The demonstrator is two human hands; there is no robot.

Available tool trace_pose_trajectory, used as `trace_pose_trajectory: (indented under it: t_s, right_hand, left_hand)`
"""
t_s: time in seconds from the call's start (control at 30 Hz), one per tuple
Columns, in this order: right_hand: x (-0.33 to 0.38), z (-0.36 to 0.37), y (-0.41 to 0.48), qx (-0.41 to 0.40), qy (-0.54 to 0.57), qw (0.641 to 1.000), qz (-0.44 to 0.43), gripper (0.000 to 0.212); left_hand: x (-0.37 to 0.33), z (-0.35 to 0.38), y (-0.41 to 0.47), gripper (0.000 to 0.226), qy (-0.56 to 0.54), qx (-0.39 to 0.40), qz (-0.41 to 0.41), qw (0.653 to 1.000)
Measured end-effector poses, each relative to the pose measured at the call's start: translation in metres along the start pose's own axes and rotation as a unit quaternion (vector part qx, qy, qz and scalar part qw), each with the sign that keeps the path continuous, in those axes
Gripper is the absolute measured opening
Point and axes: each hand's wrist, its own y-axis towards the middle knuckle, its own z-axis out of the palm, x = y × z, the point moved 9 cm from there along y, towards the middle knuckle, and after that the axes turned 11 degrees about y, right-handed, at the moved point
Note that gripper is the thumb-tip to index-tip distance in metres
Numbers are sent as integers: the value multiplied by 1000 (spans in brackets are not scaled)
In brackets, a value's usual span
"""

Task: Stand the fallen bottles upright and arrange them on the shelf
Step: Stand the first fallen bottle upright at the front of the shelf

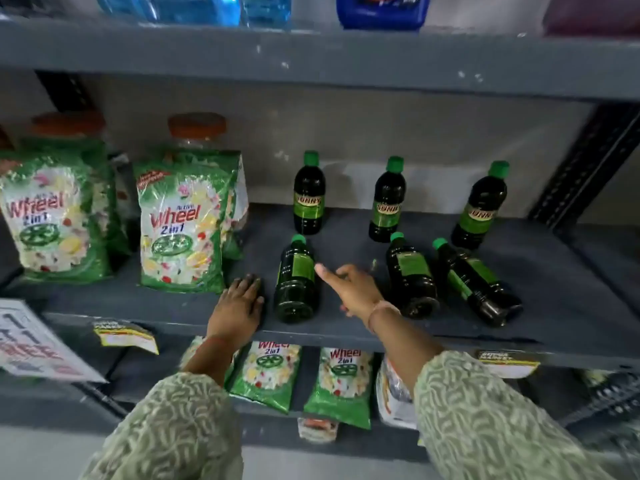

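Three dark bottles with green caps stand upright at the back of the grey shelf [554,289]: one at the left [308,199], one in the middle [387,206], one at the right [479,213]. Three more lie on their sides in front, caps pointing back: a left one [296,282], a middle one [412,278] and a right one [479,285]. My left hand [239,306] rests flat on the shelf just left of the left fallen bottle. My right hand [349,289] hovers between the left and middle fallen bottles, thumb out, holding nothing.
Green detergent packs [183,230] and orange-lidded jars [197,128] fill the shelf's left part. The upper shelf board [311,57] hangs close above, carrying blue containers [382,10]. More packs [341,382] lie on the lower shelf. A dark metal upright [588,161] stands at the right.
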Motion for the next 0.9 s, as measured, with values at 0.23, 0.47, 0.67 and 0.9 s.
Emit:
trace_pose_trajectory:
  t_s: [0.23, 0.47, 0.67, 0.9]
  right_hand:
    - [8, 61, 37, 13, 29, 994, 105, 87]
    - [0, 46, 55, -59, 68, 994, 64, 49]
    - [37, -11, 36, -205, -6, 966, -154, 66]
    - [23, -32, 25, -197, -21, 955, -219, 92]
  left_hand:
    - [2, 13, 0, 60, 56, -15, 8, 998]
    - [1, 11, -1, 64, 52, -25, 2, 998]
    - [1, 11, -1, 64, 47, -25, 2, 999]
    - [-3, 8, -3, 64, 42, -16, 3, 999]
